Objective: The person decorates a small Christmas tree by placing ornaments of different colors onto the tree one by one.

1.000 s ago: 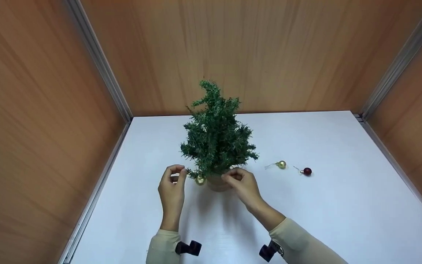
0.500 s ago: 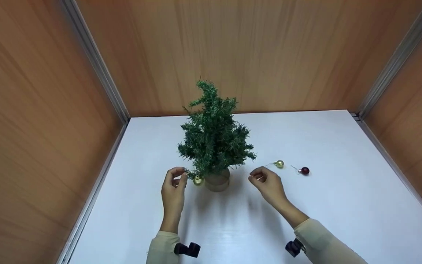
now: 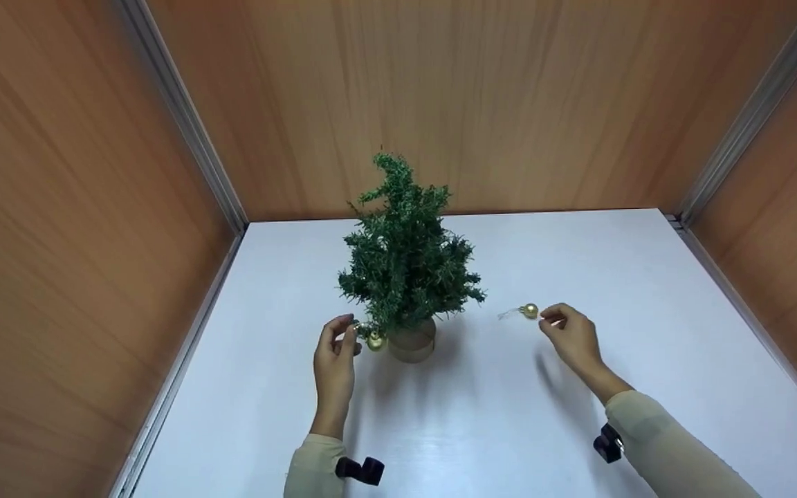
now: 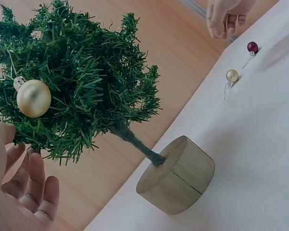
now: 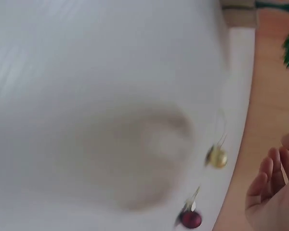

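Observation:
A small green artificial Christmas tree [image 3: 409, 256] stands on a round wooden base [image 4: 176, 175]. At its lower left, my left hand [image 3: 334, 366] pinches the tip of a low branch with thumb and fingers. Beside those fingers a gold bauble [image 4: 33, 98] hangs on its cord from the tree. My right hand [image 3: 573, 342] is held above the table on the right, fingers loosely bent, with nothing visible between them. Below it on the table lie a second gold bauble [image 5: 218, 157] and a dark red bauble [image 5: 190, 219]; the red one is hidden behind the hand in the head view.
The white table [image 3: 440, 429] is bounded by wood-grain panels [image 3: 468, 104] at the back and both sides, with grey metal rails at the corners. Dark cameras [image 3: 360, 470] are strapped to both wrists.
My right hand has moved away from the tree base to the right, over the loose baubles. My left hand stays at the low branch, and the hanging gold bauble has hardly moved.

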`<state>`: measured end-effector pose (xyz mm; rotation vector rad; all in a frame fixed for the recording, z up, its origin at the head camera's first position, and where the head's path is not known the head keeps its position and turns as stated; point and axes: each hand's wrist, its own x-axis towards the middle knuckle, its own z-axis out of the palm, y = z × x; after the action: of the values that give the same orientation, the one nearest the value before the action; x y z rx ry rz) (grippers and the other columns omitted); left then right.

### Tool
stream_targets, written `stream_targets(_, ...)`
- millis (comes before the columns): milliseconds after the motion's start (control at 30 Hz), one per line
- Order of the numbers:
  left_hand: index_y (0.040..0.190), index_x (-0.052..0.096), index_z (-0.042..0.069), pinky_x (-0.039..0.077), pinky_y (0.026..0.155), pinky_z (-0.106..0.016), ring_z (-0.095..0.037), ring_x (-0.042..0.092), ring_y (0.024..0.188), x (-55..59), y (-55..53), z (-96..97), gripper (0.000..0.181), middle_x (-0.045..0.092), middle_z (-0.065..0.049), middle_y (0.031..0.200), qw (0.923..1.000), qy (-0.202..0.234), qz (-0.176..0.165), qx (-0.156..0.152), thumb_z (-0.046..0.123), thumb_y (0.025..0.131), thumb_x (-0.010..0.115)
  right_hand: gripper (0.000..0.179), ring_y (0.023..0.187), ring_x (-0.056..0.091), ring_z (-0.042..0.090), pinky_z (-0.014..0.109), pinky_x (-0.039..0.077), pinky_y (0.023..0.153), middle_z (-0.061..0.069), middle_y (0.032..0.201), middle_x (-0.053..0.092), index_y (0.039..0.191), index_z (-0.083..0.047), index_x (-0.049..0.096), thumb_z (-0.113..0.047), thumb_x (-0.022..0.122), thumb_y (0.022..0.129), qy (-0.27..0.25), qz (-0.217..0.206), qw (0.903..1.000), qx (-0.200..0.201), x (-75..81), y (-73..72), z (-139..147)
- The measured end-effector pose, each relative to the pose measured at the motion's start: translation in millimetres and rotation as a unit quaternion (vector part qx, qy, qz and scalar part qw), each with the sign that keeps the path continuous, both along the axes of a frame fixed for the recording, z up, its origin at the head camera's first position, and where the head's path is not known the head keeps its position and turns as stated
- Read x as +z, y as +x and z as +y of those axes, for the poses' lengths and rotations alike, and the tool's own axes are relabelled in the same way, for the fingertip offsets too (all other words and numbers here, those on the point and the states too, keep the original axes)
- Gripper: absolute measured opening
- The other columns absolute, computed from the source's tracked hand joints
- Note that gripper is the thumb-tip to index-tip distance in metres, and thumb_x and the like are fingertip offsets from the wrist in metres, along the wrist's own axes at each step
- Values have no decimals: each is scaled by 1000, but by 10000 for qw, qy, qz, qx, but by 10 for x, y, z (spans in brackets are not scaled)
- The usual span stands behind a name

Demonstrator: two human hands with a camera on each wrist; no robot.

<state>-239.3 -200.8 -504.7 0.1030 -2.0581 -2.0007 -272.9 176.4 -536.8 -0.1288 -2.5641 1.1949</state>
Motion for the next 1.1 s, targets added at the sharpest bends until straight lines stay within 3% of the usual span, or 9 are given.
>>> stream_targets(200,118,51,7,47,80,-34,-21,56,89,163,94,55,30,51,-8,114,10000,13,15,-67,23,94,49,14,76,53,20,24,43,62,10,86,60,94,-2,62,-11,61,82,62,-18,9978,-652,-124,-59,362)
stream_targets(300,116,52,5,48,79,-34,-20,57,88,179,106,70,28,51,-10,112,10000,75,-44,-25,21,94,48,19,79,55,22,24,43,63,13,91,59,97,-1,61,-12,61,82,-43,-199,9964,-823,-160,-65,487)
stream_targets(567,113,55,5,50,75,-34,-21,60,84,29,-1,57,29,56,-11,106,9978,603,-283,62,25,92,51,34,94,47,33,40,39,74,22,105,50,111,2,53,-17,61,84,-76,-734,9944,-761,-189,-91,682)
stream_targets(667,113,55,2,50,75,-37,-23,61,83,68,12,61,28,57,-12,103,9956,839,-404,52,21,93,51,38,96,44,34,40,38,75,23,107,48,113,3,51,-20,62,84,-158,-928,9923,-803,-208,-95,712)
stream_targets(833,111,53,-2,50,75,-40,-26,62,83,237,90,82,26,58,-14,100,9908,1204,-626,-10,17,93,49,41,95,44,36,41,39,74,25,108,46,115,3,50,-21,61,84,-164,-1086,9908,-790,-247,-122,738)
stream_targets(933,111,53,-3,51,73,-37,-26,62,84,218,90,76,29,58,-14,101,9899,1263,-647,-55,20,93,50,42,95,45,38,43,39,75,27,108,46,116,3,49,-23,61,84,-3,-1103,9915,-697,-272,-148,750)
stream_targets(1000,111,53,-3,51,72,-36,-26,62,84,143,69,69,33,57,-15,102,9903,1247,-610,-59,24,93,51,42,95,45,39,45,39,75,28,109,46,116,3,49,-23,61,85,92,-1103,9919,-627,-279,-154,752)
stream_targets(1033,110,54,-2,52,71,-35,-26,62,84,-100,-36,34,33,56,-14,102,9903,1299,-466,-148,25,93,50,43,95,45,39,46,39,75,28,109,46,116,3,49,-24,60,85,134,-1108,9920,-597,-285,-157,752)
stream_targets(1100,110,54,-1,52,72,-35,-27,62,85,-128,-39,39,35,55,-16,104,9907,1263,-494,-131,28,92,50,42,96,44,39,47,38,76,28,110,46,117,2,49,-24,60,85,148,-1144,9918,-550,-292,-157,750)
